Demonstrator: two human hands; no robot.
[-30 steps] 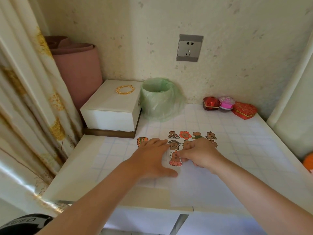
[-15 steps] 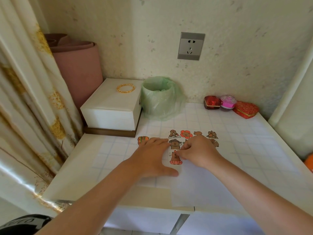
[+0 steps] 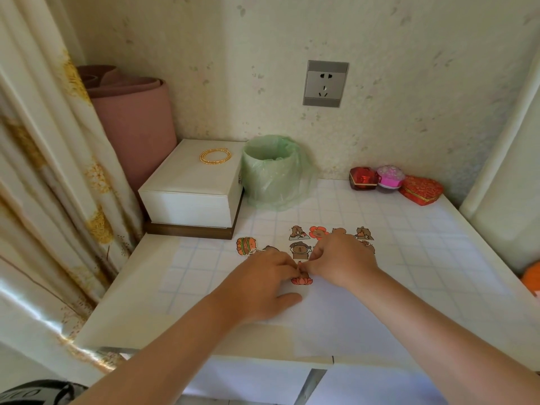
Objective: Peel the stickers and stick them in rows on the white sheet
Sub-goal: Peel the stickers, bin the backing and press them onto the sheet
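A white sheet (image 3: 336,317) lies on the gridded tabletop (image 3: 423,258). Several bear and flower stickers sit in rows along its far edge, among them a bear (image 3: 298,232), an orange flower (image 3: 318,231) and another bear (image 3: 299,249). Below them is a sticker with a pink lotus base (image 3: 301,280), its upper part hidden by fingers. My right hand (image 3: 342,261) pinches the top of that sticker. Resting flat on the sheet, my left hand (image 3: 263,285) has its thumb stretched out and its fingertips touching the same spot. A burger sticker (image 3: 246,246) lies to the left.
At the back left a white box (image 3: 190,194) carries a gold bangle (image 3: 215,156). A bin lined with a green bag (image 3: 271,173) stands beside it. Red and pink gift boxes (image 3: 420,190) sit back right. Left is a curtain (image 3: 43,171); the table's front edge is near.
My left fingers have slid right and now meet my right fingertips at the top of the lotus sticker. The right hand has stayed on that sticker.
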